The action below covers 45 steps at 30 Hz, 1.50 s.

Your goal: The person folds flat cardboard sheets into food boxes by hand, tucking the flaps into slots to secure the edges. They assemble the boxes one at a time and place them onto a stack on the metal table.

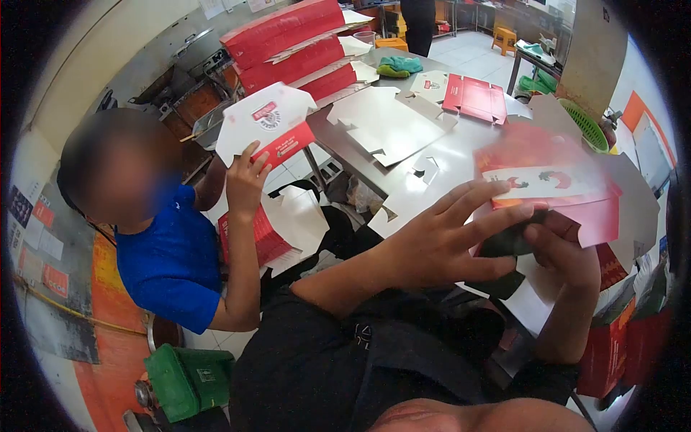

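Observation:
My left hand (450, 230) is stretched out with its fingers apart. Its fingertips touch the left end of a white strip with red prints (558, 180), which lies across a red and pink cardboard piece (597, 223). My right hand (568, 252) is closed at the lower edge of that cardboard, thumb and fingers together. Part of the cardboard is blurred. Something dark green (507, 241) shows between my hands; what it is I cannot make out.
At left a co-worker in a blue shirt (169, 252) holds a white and red box blank (266, 119). Flat white blanks (392, 122) and a red one (475, 97) lie on the metal table (324, 137). Tall red stacks (288, 32) stand behind; a green bin (191, 381) is lower left.

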Available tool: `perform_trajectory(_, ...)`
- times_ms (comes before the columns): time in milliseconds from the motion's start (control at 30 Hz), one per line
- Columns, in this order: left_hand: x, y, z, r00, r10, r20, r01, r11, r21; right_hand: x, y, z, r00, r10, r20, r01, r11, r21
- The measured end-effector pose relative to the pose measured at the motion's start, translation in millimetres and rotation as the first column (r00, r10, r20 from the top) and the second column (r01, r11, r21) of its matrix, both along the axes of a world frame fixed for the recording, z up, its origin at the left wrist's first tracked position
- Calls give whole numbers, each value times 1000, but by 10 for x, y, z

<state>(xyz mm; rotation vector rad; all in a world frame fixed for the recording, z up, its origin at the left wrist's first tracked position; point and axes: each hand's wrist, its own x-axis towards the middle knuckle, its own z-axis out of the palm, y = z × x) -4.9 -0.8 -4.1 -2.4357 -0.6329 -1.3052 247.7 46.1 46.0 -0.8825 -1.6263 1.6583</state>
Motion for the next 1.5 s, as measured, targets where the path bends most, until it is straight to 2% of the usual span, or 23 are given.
perform_trajectory(133,-6,-51,46,1000,-5,3,5,1000,27,-14,-52,29,999,40,-36,-41,999,-30)
perform_trajectory(267,26,-46,35,997,4,73,-6,1000,20,-10,-138,-93,997,32,75,-42,988,145)
perform_trajectory(367,52,-70,22,994,-6,106,5,1000,12,15,-200,-40,992,62,114,-85,973,213)
perform_trajectory(433,55,-55,10,995,23,101,-25,999,23,-27,-210,-16,997,23,77,-45,950,310)
perform_trajectory(500,28,-19,-13,993,64,95,-68,997,38,-106,-201,-48,996,-80,-34,86,878,470)
perform_trajectory(600,-14,-16,-17,991,125,47,-127,990,65,-63,-125,24,984,-177,33,132,830,542)
perform_trajectory(733,-22,-11,7,992,118,39,-121,990,76,-144,-122,-87,991,-130,-18,125,894,430)
perform_trajectory(833,-9,-10,-25,992,111,58,-115,991,61,-141,-124,-75,985,-160,63,128,925,357)
perform_trajectory(967,-45,39,-40,988,113,108,-119,992,49,-93,-8,25,973,-185,137,58,774,630)
perform_trajectory(1033,-27,70,-33,975,144,169,-148,989,10,-118,16,47,965,-257,57,151,716,682)
perform_trajectory(1133,-11,95,-11,972,161,171,-165,986,8,-148,44,68,991,-128,31,53,605,795)
perform_trajectory(1167,-6,115,-17,970,171,173,-174,985,7,-168,53,48,979,-188,82,28,520,854)
perform_trajectory(1200,8,99,-26,966,190,174,-192,981,-8,-203,83,13,989,-150,16,55,456,888)
perform_trajectory(1267,14,71,-11,950,270,156,-258,962,-92,-223,8,44,984,-177,-2,73,400,914)
perform_trajectory(1333,36,100,-17,946,286,154,-279,958,-69,-208,-48,42,967,-240,85,2,341,940)
perform_trajectory(1467,65,197,-64,934,263,242,-262,964,-39,-170,-112,134,946,-263,188,-98,319,943)
perform_trajectory(1500,75,220,-73,929,257,268,-260,965,-23,-114,-89,157,942,-231,244,-150,361,921)
